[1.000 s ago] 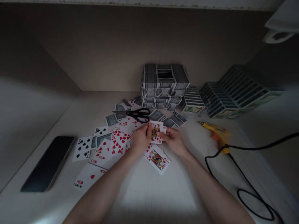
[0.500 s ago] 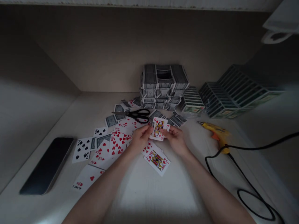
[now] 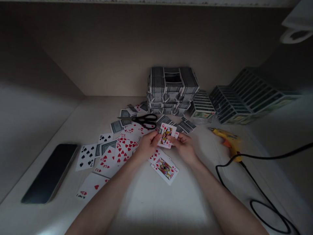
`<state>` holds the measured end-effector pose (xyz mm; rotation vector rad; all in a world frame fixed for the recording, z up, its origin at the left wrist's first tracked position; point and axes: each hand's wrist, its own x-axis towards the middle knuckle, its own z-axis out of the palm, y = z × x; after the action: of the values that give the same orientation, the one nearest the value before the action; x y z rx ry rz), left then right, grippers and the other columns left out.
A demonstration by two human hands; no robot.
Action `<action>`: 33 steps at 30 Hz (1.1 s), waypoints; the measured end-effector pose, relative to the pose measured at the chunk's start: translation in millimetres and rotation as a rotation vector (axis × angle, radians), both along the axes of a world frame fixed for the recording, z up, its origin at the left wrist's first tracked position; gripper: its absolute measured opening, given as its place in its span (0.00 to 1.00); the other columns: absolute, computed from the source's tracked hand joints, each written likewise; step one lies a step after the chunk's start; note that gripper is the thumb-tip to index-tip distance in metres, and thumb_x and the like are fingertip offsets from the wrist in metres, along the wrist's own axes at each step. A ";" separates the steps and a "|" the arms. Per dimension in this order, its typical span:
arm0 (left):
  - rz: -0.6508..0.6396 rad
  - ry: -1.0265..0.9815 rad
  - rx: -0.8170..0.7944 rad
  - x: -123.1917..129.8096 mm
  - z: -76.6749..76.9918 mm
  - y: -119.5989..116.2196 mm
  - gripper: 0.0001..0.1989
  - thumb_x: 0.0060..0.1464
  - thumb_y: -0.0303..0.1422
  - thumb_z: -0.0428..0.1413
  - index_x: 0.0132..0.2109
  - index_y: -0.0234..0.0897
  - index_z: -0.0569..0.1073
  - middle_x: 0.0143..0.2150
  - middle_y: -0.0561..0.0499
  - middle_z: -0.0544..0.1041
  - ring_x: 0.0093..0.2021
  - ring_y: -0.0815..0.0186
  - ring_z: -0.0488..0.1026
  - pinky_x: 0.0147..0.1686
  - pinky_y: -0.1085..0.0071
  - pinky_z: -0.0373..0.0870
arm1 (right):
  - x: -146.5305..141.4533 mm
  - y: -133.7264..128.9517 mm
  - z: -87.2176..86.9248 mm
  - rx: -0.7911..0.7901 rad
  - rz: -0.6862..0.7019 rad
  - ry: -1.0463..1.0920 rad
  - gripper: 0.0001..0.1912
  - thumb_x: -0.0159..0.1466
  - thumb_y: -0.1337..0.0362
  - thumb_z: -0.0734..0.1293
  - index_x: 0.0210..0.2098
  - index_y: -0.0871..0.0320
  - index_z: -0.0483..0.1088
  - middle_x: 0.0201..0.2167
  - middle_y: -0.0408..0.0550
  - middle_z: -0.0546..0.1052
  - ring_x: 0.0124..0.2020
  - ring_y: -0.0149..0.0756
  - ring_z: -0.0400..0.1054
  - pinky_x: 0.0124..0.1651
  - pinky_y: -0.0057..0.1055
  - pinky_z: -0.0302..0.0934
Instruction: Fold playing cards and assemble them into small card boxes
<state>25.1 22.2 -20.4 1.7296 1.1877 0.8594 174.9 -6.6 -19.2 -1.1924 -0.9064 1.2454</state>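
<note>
Between my two hands is a small bunch of playing cards, with a queen of diamonds (image 3: pixel 167 134) on top and a king (image 3: pixel 176 134) peeking out behind its right side. My left hand (image 3: pixel 149 143) pinches the left edge. My right hand (image 3: pixel 183 145) grips the right side, thumb lying on the queen's face. Just below them, a jack of diamonds (image 3: pixel 164 169) lies face up, overlapping another diamond card (image 3: pixel 157 156). Spread left of my left hand are face-up heart cards (image 3: pixel 126 150). Black-handled scissors (image 3: pixel 144 120) rest on cards beyond my hands.
Behind stands a stacked box built of folded cards (image 3: pixel 172 88). Packs of cards (image 3: pixel 232 102) line the back right. A yellow glue gun (image 3: pixel 228 140) with a looping black cable (image 3: pixel 264 195) lies at right. A phone (image 3: pixel 50 173) and a seven of spades (image 3: pixel 86 156) are at left.
Hardly anything differs. Both hands keep hold of the cards in nearly the same spot, and the view has shifted very slightly.
</note>
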 end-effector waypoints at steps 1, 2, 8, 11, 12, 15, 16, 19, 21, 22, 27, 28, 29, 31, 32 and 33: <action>-0.001 0.022 0.022 0.0 0.1 0.2 0.16 0.54 0.41 0.46 0.23 0.36 0.59 0.21 0.56 0.59 0.24 0.72 0.54 0.23 0.76 0.51 | 0.0 0.1 -0.1 0.000 -0.001 -0.004 0.16 0.45 0.53 0.73 0.28 0.58 0.73 0.24 0.44 0.78 0.23 0.34 0.69 0.29 0.33 0.66; -0.004 0.041 0.042 0.1 0.2 0.2 0.16 0.55 0.40 0.46 0.23 0.36 0.59 0.22 0.56 0.59 0.24 0.72 0.54 0.23 0.76 0.51 | -0.1 0.2 -0.2 -0.001 -0.001 -0.006 0.16 0.45 0.53 0.72 0.28 0.58 0.73 0.24 0.44 0.78 0.23 0.34 0.69 0.29 0.33 0.66; 0.020 0.109 0.098 2.0 1.0 -1.2 0.17 0.56 0.39 0.45 0.22 0.36 0.58 0.20 0.56 0.58 0.22 0.72 0.54 0.22 0.76 0.50 | -1.1 -0.2 0.0 0.005 0.012 -0.001 0.15 0.46 0.54 0.72 0.28 0.58 0.73 0.23 0.44 0.77 0.23 0.33 0.68 0.27 0.31 0.63; 0.029 0.115 0.105 2.2 1.4 -1.1 0.17 0.56 0.38 0.45 0.21 0.36 0.57 0.19 0.57 0.57 0.22 0.73 0.53 0.22 0.75 0.49 | -0.3 -1.5 1.0 0.013 0.029 -0.010 0.14 0.47 0.55 0.72 0.27 0.58 0.72 0.22 0.43 0.76 0.23 0.32 0.67 0.28 0.30 0.62; 0.023 0.113 0.105 2.0 1.7 -0.9 0.17 0.56 0.38 0.45 0.21 0.36 0.56 0.19 0.57 0.57 0.22 0.73 0.53 0.22 0.75 0.49 | 0.4 -1.9 1.4 0.012 0.040 -0.009 0.13 0.47 0.56 0.72 0.26 0.59 0.72 0.22 0.43 0.76 0.23 0.32 0.66 0.28 0.30 0.61; -0.037 0.091 0.084 1.1 2.8 -0.6 0.18 0.56 0.39 0.45 0.21 0.36 0.57 0.19 0.57 0.56 0.21 0.73 0.52 0.22 0.75 0.49 | 3.4 -2.1 2.6 0.010 0.058 0.008 0.12 0.47 0.57 0.72 0.27 0.59 0.73 0.23 0.42 0.75 0.24 0.31 0.66 0.29 0.29 0.60; -0.062 0.087 0.079 0.9 3.3 -0.8 0.18 0.56 0.39 0.45 0.21 0.36 0.57 0.19 0.57 0.56 0.21 0.73 0.52 0.22 0.75 0.49 | 4.5 -1.7 2.9 0.006 0.059 0.022 0.12 0.47 0.58 0.72 0.28 0.59 0.73 0.24 0.42 0.75 0.24 0.31 0.66 0.29 0.28 0.60; -0.147 0.114 0.078 1.0 5.0 -2.5 0.18 0.55 0.38 0.46 0.21 0.35 0.57 0.19 0.58 0.56 0.21 0.74 0.52 0.22 0.75 0.49 | 7.0 0.5 3.5 -0.019 0.042 0.047 0.14 0.47 0.58 0.72 0.31 0.58 0.72 0.24 0.41 0.74 0.23 0.30 0.65 0.27 0.27 0.59; -0.196 0.142 0.080 1.5 6.1 -3.6 0.18 0.55 0.38 0.47 0.20 0.35 0.57 0.19 0.58 0.56 0.21 0.74 0.52 0.21 0.75 0.48 | 7.7 1.7 4.0 -0.043 0.044 0.018 0.15 0.45 0.58 0.73 0.30 0.59 0.72 0.23 0.41 0.74 0.22 0.29 0.64 0.26 0.26 0.58; -0.214 0.149 0.079 1.6 6.3 -3.9 0.18 0.55 0.38 0.47 0.20 0.34 0.57 0.19 0.58 0.56 0.21 0.75 0.52 0.21 0.76 0.47 | 7.9 2.0 4.2 -0.052 0.047 -0.003 0.15 0.45 0.58 0.73 0.28 0.60 0.72 0.22 0.41 0.73 0.22 0.29 0.64 0.26 0.25 0.58; -0.160 0.099 0.055 0.7 2.4 -2.2 0.20 0.54 0.40 0.47 0.20 0.34 0.56 0.19 0.58 0.56 0.22 0.74 0.53 0.22 0.76 0.49 | 7.3 0.9 4.0 -0.067 0.046 0.005 0.13 0.46 0.57 0.73 0.24 0.60 0.69 0.18 0.38 0.70 0.18 0.26 0.60 0.22 0.24 0.54; -0.133 0.068 0.029 0.2 0.8 -1.7 0.20 0.55 0.42 0.46 0.21 0.35 0.57 0.19 0.58 0.56 0.22 0.74 0.53 0.22 0.76 0.50 | 7.0 0.7 3.8 -0.065 0.041 0.017 0.13 0.46 0.57 0.72 0.24 0.60 0.69 0.18 0.38 0.70 0.18 0.26 0.60 0.22 0.24 0.54; -0.107 0.030 -0.003 -0.3 -0.7 -1.4 0.20 0.55 0.43 0.45 0.21 0.35 0.57 0.20 0.57 0.56 0.23 0.74 0.54 0.22 0.76 0.50 | 6.5 0.6 3.5 -0.065 0.034 0.030 0.13 0.46 0.57 0.72 0.24 0.60 0.69 0.18 0.38 0.70 0.18 0.26 0.60 0.22 0.24 0.54; -0.074 -0.052 -0.070 -1.3 -2.5 -1.5 0.20 0.56 0.44 0.43 0.23 0.35 0.59 0.21 0.57 0.57 0.23 0.73 0.55 0.22 0.76 0.52 | 5.4 0.5 2.9 -0.064 0.009 0.054 0.14 0.46 0.58 0.73 0.24 0.60 0.68 0.19 0.39 0.71 0.19 0.27 0.61 0.23 0.24 0.55; -0.070 -0.089 -0.093 -1.7 -2.6 -1.8 0.20 0.57 0.44 0.43 0.24 0.35 0.59 0.21 0.57 0.58 0.23 0.73 0.55 0.22 0.76 0.52 | 5.0 0.5 2.5 -0.063 -0.003 0.064 0.14 0.46 0.58 0.73 0.24 0.60 0.68 0.19 0.39 0.71 0.19 0.27 0.61 0.23 0.25 0.55; -0.074 -0.115 -0.106 -2.0 -2.2 -2.2 0.19 0.57 0.43 0.43 0.24 0.35 0.59 0.21 0.57 0.58 0.23 0.74 0.55 0.22 0.76 0.53 | 4.6 0.6 2.1 -0.061 -0.011 0.072 0.14 0.46 0.58 0.73 0.24 0.60 0.68 0.19 0.39 0.71 0.19 0.27 0.61 0.23 0.25 0.55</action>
<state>23.1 20.0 -22.6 1.6066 1.0680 0.8255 179.5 -6.0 -17.1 -1.1912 -0.8131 1.3069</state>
